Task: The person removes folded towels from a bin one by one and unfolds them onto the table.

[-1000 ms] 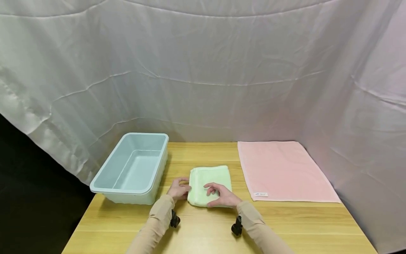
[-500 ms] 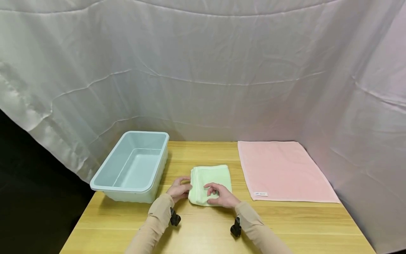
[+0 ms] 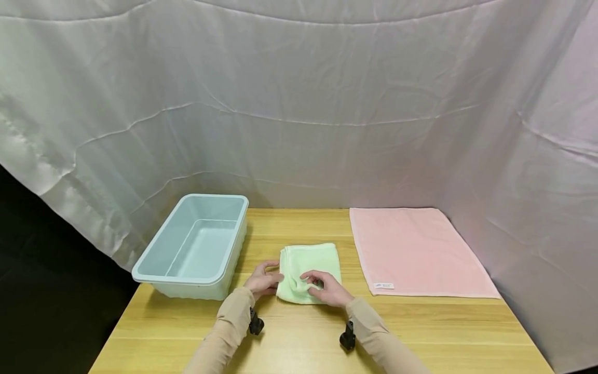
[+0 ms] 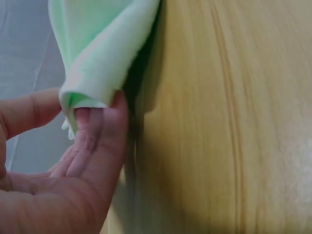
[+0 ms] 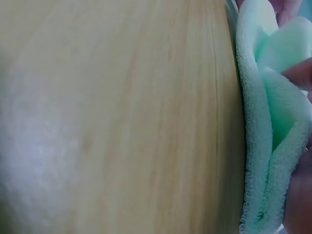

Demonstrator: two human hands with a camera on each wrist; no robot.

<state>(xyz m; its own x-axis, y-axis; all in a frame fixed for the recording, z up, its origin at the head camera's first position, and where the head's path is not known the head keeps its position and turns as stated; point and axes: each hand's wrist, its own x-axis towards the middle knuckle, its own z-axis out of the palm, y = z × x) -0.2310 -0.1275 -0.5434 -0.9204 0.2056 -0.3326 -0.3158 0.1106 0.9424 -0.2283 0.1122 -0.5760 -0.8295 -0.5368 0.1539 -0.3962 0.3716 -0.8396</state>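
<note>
A mint-green towel [image 3: 320, 255], folded into a small square, lies at the middle of the table. My left hand [image 3: 263, 279] is at its left edge. In the left wrist view, the left hand's thumb and fingers [image 4: 87, 141] pinch the towel's folded end, the fingertips tucked into the fold. My right hand [image 3: 330, 291] reaches over the towel's front right part. Between its thumb and index finger, a ridge of the upper layer is pinched up. Seen from the right wrist, the towel's layers [image 5: 257, 126] part with a gap under the lifted one.
A pale blue plastic basin [image 3: 193, 290] stands on the left side of the wooden table [image 3: 299, 343]. Spread flat at the back right is a pink towel [image 3: 416, 252] with a small white label [image 3: 384, 286]. Grey curtains [image 3: 299, 161] hang behind the table and along its right side.
My right thumb and index finger have drawn together, bunching up the green towel's top layer. The left hand stays at the left edge; basin and pink towel stay put.
</note>
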